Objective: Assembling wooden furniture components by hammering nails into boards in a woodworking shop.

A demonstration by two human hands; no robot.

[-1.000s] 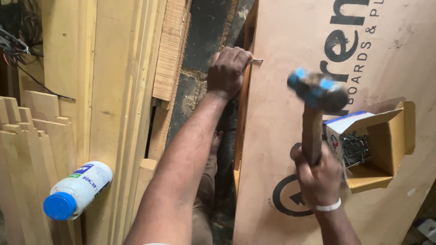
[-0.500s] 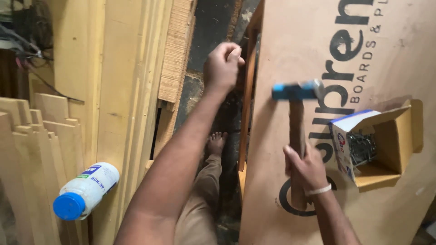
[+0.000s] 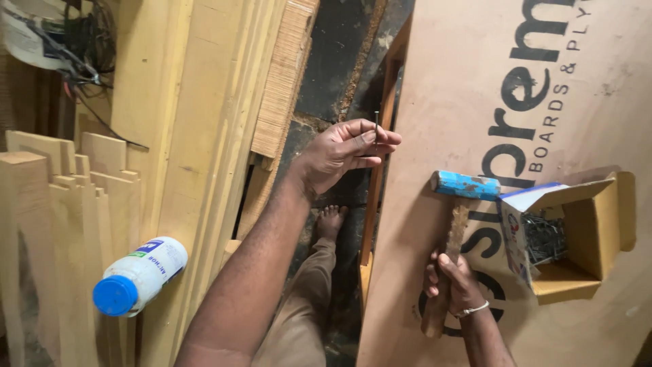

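In the middle of the frame the left hand (image 3: 343,153) pinches a thin nail (image 3: 376,126) between thumb and fingertips, holding it upright just beside the edge of the wooden strip (image 3: 375,197) that runs along the big plywood sheet (image 3: 475,81). Lower right, the right hand (image 3: 451,282) is closed around the wooden handle of a hammer (image 3: 456,211), its blue head resting low against the sheet. To the right an open cardboard box (image 3: 591,231) holds more nails. A white bottle with a blue cap (image 3: 139,275) lies at lower left on stacked planks (image 3: 61,204). It looks like the nail-placing step; the tip needs seating on the strip, steady, before any blow.
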